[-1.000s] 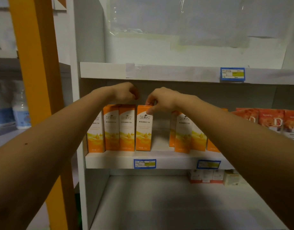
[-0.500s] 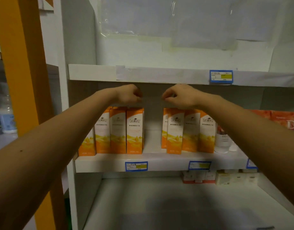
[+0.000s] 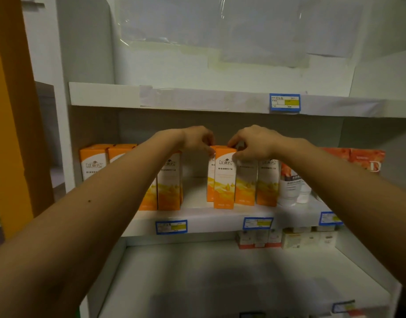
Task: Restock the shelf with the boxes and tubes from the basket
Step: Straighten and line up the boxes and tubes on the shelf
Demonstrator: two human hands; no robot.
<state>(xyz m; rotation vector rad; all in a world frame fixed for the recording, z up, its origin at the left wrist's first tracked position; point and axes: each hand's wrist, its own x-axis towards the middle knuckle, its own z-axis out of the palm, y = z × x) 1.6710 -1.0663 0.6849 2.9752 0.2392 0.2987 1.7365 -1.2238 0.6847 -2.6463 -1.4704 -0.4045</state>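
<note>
Middle shelf (image 3: 206, 218): eight orange-and-white boxes upright, in two groups with a gap between them. The left group (image 3: 169, 184) shows four, partly behind the left forearm. The right group (image 3: 267, 180) has four, one of them tucked behind the front box (image 3: 225, 180), which stands nearest the shelf's front edge. Right hand (image 3: 254, 143) pinches the front box's top, fingers and thumb curled over it. Left hand (image 3: 197, 140) is curled at that box's top left corner, touching; whether it grips, cannot tell. Two white containers (image 3: 289, 189) just right of the boxes; two red packets (image 3: 367, 159) at the right end. Three blue price labels (image 3: 171, 226) on the front edge.
</note>
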